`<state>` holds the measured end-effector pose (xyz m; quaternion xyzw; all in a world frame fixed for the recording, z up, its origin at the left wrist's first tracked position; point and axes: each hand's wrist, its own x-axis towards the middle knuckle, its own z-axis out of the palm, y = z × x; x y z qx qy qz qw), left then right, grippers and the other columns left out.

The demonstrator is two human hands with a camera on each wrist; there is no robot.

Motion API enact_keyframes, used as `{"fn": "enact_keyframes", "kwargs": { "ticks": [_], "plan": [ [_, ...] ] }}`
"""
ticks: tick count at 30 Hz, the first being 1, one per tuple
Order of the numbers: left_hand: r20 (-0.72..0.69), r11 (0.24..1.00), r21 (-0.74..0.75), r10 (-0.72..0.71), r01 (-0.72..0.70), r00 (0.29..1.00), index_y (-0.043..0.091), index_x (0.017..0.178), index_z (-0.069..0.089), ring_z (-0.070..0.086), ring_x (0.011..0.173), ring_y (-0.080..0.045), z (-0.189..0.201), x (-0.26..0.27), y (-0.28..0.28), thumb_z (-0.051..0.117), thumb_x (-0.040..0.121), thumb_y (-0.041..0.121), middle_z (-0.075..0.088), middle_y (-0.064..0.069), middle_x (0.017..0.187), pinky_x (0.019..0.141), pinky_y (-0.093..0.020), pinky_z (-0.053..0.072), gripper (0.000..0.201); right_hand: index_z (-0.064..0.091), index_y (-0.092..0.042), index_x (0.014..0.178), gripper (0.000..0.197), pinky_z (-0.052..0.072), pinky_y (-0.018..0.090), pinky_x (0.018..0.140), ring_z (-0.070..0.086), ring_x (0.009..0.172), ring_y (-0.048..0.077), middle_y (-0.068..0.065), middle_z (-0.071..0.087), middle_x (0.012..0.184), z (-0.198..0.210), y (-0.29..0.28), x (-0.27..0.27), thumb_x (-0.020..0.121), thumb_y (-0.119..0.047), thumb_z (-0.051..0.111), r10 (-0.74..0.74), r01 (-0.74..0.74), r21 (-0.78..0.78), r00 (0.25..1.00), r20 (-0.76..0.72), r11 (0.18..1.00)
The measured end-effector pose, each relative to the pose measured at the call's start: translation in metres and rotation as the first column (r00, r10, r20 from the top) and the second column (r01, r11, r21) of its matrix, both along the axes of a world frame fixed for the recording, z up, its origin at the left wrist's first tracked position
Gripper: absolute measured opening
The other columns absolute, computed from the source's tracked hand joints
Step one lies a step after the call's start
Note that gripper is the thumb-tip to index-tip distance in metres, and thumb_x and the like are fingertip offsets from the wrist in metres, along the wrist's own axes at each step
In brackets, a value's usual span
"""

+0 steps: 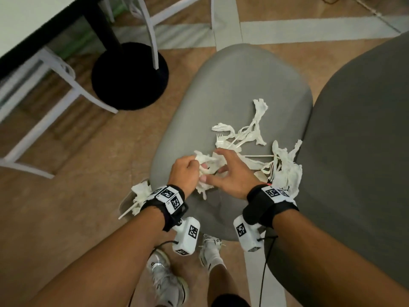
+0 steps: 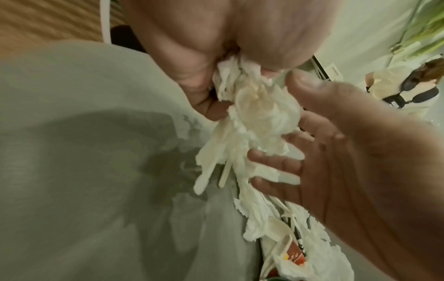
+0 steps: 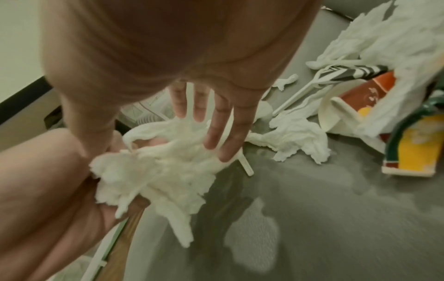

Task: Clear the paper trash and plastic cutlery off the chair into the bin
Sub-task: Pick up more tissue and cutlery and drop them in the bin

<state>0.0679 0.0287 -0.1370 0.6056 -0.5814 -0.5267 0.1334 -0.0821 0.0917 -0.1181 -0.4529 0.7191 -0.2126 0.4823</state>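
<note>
White crumpled tissue wad [image 1: 205, 159] [image 2: 259, 114] [image 3: 163, 171] is at the front of the grey chair seat [image 1: 232, 85]. My left hand [image 1: 198, 167] [image 2: 225, 79] grips it from the left. My right hand [image 1: 221, 162] [image 3: 209, 123] lies on it with straight, spread fingers. A white plastic stick pokes out under the wad. More torn tissue [image 1: 285, 167], a plastic fork [image 1: 221, 138], other white cutlery [image 3: 295, 97], a red paper cup [image 3: 374, 89] and a yellow and green carton [image 3: 413, 150] lie further right on the seat. The bin [image 1: 123, 203], holding tissue and a stick, shows by my left wrist.
The chair's dark grey backrest [image 1: 365, 129] rises on the right. A black round table base [image 1: 129, 76] and white chair frames [image 1: 44, 120] stand to the left on the brown floor. My shoes [image 1: 163, 280] are below the seat. Another person [image 2: 403, 89] is far off.
</note>
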Motion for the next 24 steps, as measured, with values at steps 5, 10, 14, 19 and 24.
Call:
{"fn": "enact_keyframes", "kwargs": {
  "ticks": [5, 10, 14, 19, 24],
  "plan": [
    [0.011, 0.996, 0.006, 0.089, -0.089, 0.996, 0.019, 0.048, 0.05, 0.046, 0.054, -0.018, 0.007, 0.038, -0.001, 0.044, 0.075, 0.022, 0.048, 0.006, 0.054, 0.058, -0.029, 0.035, 0.028, 0.045, -0.03, 0.14, 0.074, 0.042, 0.028, 0.093, 0.054, 0.113, 0.017, -0.004, 0.053, 0.122, -0.01, 0.002, 0.029, 0.075, -0.048, 0.077, 0.327, -0.309, 0.134, 0.934, -0.142, 0.941],
    [0.028, 0.987, 0.026, 0.156, -0.156, 0.987, 0.014, 0.054, 0.047, 0.038, 0.051, -0.018, 0.0, 0.076, 0.001, 0.048, 0.086, 0.006, 0.039, 0.005, 0.05, 0.05, -0.028, 0.028, 0.034, 0.066, -0.023, 0.124, 0.033, 0.036, 0.018, 0.079, 0.057, 0.093, 0.01, -0.004, 0.066, 0.111, -0.024, -0.003, 0.066, 0.092, -0.023, 0.066, 0.23, -0.221, 0.077, 0.964, -0.136, 0.972],
    [0.0, 0.976, 0.074, 0.203, -0.202, 0.979, 0.011, 0.058, 0.051, 0.038, 0.049, -0.017, -0.01, 0.115, 0.006, 0.045, 0.085, 0.008, 0.041, 0.004, 0.05, 0.048, -0.027, 0.028, 0.028, 0.07, -0.032, 0.1, 0.018, 0.054, 0.037, 0.09, 0.067, 0.095, 0.017, -0.008, 0.072, 0.1, -0.034, -0.012, 0.118, 0.09, -0.018, 0.063, 0.06, -0.06, 0.08, 0.998, 0.01, 0.995],
    [0.112, 0.968, 0.066, 0.235, -0.243, 0.966, 0.014, 0.055, 0.04, 0.037, 0.055, -0.016, -0.044, 0.175, 0.015, 0.043, 0.09, 0.007, 0.041, 0.003, 0.055, 0.056, -0.029, 0.028, 0.036, 0.063, -0.027, 0.08, 0.023, 0.046, 0.026, 0.071, 0.06, 0.077, 0.016, -0.006, 0.066, 0.082, -0.057, -0.023, 0.204, 0.09, -0.012, 0.049, 0.124, -0.125, 0.095, 0.992, 0.02, 0.988],
    [0.185, 0.949, 0.134, 0.257, -0.284, 0.948, 0.001, 0.066, 0.054, 0.043, 0.058, -0.017, -0.101, 0.229, 0.031, 0.045, 0.09, 0.002, 0.05, -0.001, 0.062, 0.052, -0.019, 0.035, 0.026, 0.066, -0.015, 0.11, 0.027, 0.047, 0.03, 0.086, 0.062, 0.102, 0.024, 0.004, 0.069, 0.111, -0.117, -0.014, 0.261, 0.095, -0.019, 0.044, 0.263, -0.257, 0.277, 0.965, 0.018, 0.926]
  ]
}}
